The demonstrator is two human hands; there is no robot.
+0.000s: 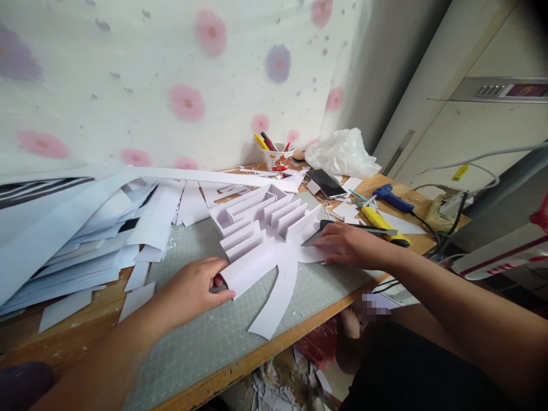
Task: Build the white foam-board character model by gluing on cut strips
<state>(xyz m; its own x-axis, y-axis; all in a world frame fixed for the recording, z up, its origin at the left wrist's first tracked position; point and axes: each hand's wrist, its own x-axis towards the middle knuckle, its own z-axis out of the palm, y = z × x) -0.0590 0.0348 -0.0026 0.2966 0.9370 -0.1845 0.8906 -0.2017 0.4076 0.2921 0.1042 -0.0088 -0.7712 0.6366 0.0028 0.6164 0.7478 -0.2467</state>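
A white paper model [252, 265] with several upright walls and curved strips lies on the grey-green cutting mat [188, 342]. At its near left corner my left hand [199, 288] is closed, thumb and fingers at the paper edge. A small dark grey piece shows between those fingers; its kind is unclear. My right hand [346, 244] rests at the right curved strip, fingertips on the paper. A slim black craft knife [377, 229] runs along the back of this hand and appears held in it; the grip itself is partly hidden.
Stacked paper sheets [85, 251] cover the left side. Behind the model are a cup of pens [277, 158], a phone [327, 184] and a plastic bag [342, 153]. A yellow cutter [383, 224] and a blue glue gun [391, 198] lie at right. The table edge [257, 362] is near.
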